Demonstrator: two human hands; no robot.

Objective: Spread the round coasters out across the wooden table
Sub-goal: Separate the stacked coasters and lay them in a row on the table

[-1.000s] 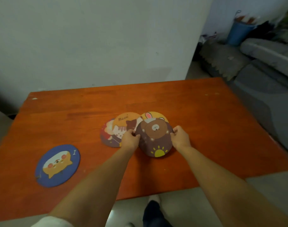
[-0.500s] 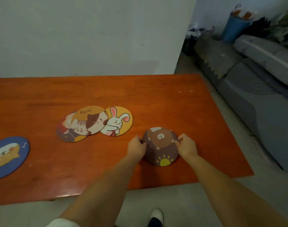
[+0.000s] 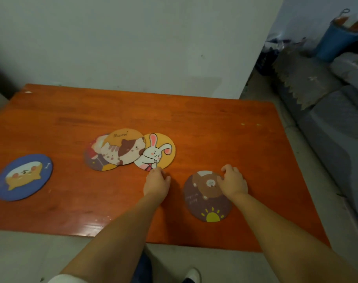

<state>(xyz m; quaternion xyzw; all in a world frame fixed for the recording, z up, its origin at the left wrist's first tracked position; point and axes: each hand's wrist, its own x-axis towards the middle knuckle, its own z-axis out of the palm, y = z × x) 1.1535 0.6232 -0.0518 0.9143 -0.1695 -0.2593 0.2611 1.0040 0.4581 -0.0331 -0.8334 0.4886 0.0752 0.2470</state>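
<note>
Two bare hands reach over the near half of the orange-brown wooden surface (image 3: 214,119). Right hand (image 3: 233,183) lies palm down on the brown round bear coaster with a yellow sun at its near edge (image 3: 206,201), fingers loosely spread over its far right part, not clamped on it. Coaster lies flat.

Left hand (image 3: 156,183) sits just left of the bear coaster, apart from it, fingers curled loosely and holding nothing. Its fingertips (image 3: 156,170) meet the near edge of the yellow round rabbit coaster (image 3: 164,148); whether they press it, cannot tell.

Rabbit coaster lies beyond and left of the bear coaster, clear of it. Overlapping the rabbit's left edge: an orange round coaster with two cats (image 3: 123,148). Under that one, further left, a dark round coaster (image 3: 96,160), picture mostly hidden.

Well to the left of the bear coaster, on its own, a blue round coaster with a yellow dog (image 3: 24,176), flat near the surface's left end.
</note>
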